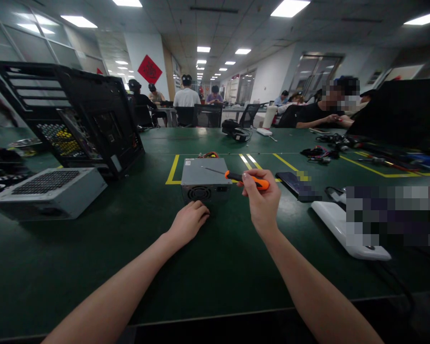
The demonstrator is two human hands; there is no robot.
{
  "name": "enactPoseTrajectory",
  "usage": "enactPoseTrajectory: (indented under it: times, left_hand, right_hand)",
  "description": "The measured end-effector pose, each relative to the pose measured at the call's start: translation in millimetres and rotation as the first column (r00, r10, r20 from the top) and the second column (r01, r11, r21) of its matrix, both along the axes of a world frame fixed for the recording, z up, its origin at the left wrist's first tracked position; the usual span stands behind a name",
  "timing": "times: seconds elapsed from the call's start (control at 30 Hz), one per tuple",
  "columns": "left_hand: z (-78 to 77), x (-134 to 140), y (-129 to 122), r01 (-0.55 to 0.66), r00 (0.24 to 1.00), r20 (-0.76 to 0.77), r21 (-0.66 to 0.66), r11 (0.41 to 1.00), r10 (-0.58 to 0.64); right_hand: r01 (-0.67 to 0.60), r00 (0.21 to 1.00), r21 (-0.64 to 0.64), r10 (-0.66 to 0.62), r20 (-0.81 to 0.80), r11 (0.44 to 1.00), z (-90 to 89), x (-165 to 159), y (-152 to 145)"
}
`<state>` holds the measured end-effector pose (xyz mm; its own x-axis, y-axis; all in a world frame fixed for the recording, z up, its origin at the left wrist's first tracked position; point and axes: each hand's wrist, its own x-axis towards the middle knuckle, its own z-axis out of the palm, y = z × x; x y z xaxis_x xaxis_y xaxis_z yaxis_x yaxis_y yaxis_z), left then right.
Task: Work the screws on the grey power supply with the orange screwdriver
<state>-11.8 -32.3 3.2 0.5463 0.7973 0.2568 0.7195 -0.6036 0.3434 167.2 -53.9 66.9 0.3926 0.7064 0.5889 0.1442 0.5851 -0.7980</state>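
Two bare hands work at a wide green desk (93, 267), and everything is placed here from the grey power supply unit (205, 180) lying flat inside a yellow-taped square at the desk's middle. Well to its left stands an open black computer case (75, 114), with a second grey power supply (46, 191) lying in front of that case. To its right lie a dark phone (294, 184) and a white device (344, 229). The left hand (188, 222) rests on the desk against the unit's near face, fingers curled loosely and holding nothing. The right hand (261, 200) hovers just right of the unit, fingers closed around an orange-handled screwdriver (245, 179) whose shaft points left over the unit's top. Judging by this, the tool is being brought to a screw; seating the tip calls for steadying the unit.
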Motion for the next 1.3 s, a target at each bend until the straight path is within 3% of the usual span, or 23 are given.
enactPoseTrajectory:
  times: [0.13,0.27,0.43,0.6,1.0,1.3]
  left_hand:
    - [0.2,-6,1,-0.066,0.967,0.232,-0.189,0.98,0.109]
    - [0.1,-10,5,-0.034,0.842,0.487,-0.382,0.923,0.232]
    - [2.3,-8,3,0.146,0.649,0.664,-0.588,0.796,0.372]
    - [5.0,-3,-3,0.334,0.506,0.77,-0.59,0.736,0.388]
    - [1.0,-4,-2,0.386,0.49,0.817,-0.517,0.764,0.305]
    - [-0.9,-5,-1,0.394,0.446,0.825,-0.53,0.751,0.348]
  right_hand:
    - [0.004,1.0,0.009,-0.004,-0.021,1.0,-1.2,1,0]
    - [-0.026,0.999,0.025,0.027,-0.04,0.999,-2.8,0,-1]
    - [-0.009,1.0,0.056,0.009,0.003,0.998,-4.5,-3,-4]
    - [0.056,0.99,0.096,-0.068,0.127,0.994,-2.8,-4,-9]
    - [0.089,0.962,0.153,-0.125,0.242,0.984,-0.5,-6,-16]
    - [0.072,0.961,0.14,-0.106,0.255,0.988,0.3,-7,-17]
